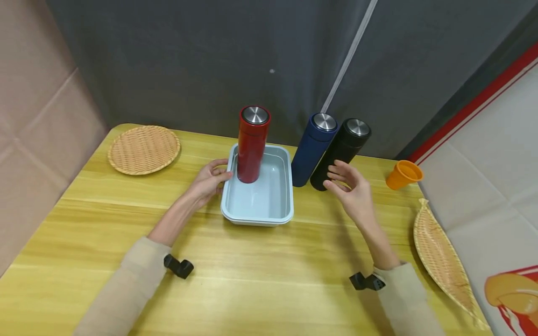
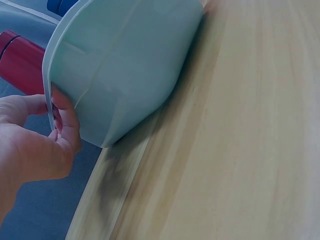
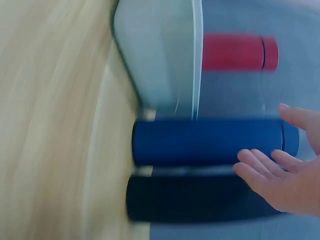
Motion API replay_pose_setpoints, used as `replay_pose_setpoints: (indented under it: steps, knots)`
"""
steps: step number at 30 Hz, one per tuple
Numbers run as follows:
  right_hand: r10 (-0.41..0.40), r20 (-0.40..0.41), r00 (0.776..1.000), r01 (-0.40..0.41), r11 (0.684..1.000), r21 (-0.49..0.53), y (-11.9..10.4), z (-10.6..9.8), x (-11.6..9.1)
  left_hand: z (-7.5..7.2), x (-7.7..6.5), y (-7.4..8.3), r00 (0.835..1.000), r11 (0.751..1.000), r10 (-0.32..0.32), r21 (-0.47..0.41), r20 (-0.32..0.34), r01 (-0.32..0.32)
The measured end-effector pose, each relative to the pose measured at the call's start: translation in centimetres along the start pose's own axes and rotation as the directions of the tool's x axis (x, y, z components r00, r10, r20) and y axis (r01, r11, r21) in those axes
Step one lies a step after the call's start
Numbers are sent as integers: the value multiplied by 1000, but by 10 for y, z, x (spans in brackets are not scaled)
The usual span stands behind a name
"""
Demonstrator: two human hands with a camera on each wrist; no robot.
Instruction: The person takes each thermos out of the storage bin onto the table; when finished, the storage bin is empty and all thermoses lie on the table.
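Basin (image 1: 257,220), pale blue, center of head frame on the wooden surface (image 1: 260,280); red bottle (image 1: 251,154) upright inside, toward its upper left. Left hand (image 1: 212,179) at the basin's left edge. Left wrist view gives the grip the head view half hides: thumb one side of the rim, fingers curled on the other, pinching it; also shows the basin's outer wall, with only the red bottle's upper part past the rim, at left. Head view alone shows the basin's inside and the bottle's foot.

Blue bottle (image 1: 311,151) and black bottle (image 1: 338,156) stand right of the basin. Right hand (image 1: 350,191) is by the black one, fingers loosely bent, thumb apart, holding nothing; contact, cannot tell. Right wrist view, lower right: palm and spread fingers, plus a narrow gap between blue and black bottles.

Head view only: round woven tray (image 1: 144,150) upper left, orange cup (image 1: 403,176) right, long woven basket (image 1: 439,256) lower right.
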State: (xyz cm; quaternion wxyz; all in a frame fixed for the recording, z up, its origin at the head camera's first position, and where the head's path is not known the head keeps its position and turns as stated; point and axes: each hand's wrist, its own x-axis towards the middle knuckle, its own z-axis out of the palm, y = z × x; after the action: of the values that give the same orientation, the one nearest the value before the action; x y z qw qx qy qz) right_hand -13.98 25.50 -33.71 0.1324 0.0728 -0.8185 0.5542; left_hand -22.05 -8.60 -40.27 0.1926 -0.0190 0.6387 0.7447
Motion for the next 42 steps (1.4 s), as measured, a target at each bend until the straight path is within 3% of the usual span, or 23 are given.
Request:
replay_pose_setpoints:
  steps: [5,10,15,24,33,42]
  knots:
    - [-77,110,991,67,994,87,-17,29,13,1,1,0,1000,1000,2,2,10,-2]
    - [-86,163,983,61,986,152,-31,66,33,0,1,0,1000,1000,0,1,6,0]
    - [-33,192,981,-1,985,170,-33,101,50,-2,0,-2,1000,1000,-10,-1,2,10]
    - [80,212,974,-121,974,190,-25,138,73,-2,2,-1,1000,1000,-15,8,6,15]
    - [91,140,986,-116,977,179,-19,158,81,-3,1,3,1000,1000,-22,15,5,22]
    - [91,93,991,-109,972,206,-16,162,82,-2,0,3,1000,999,-30,21,2,30]
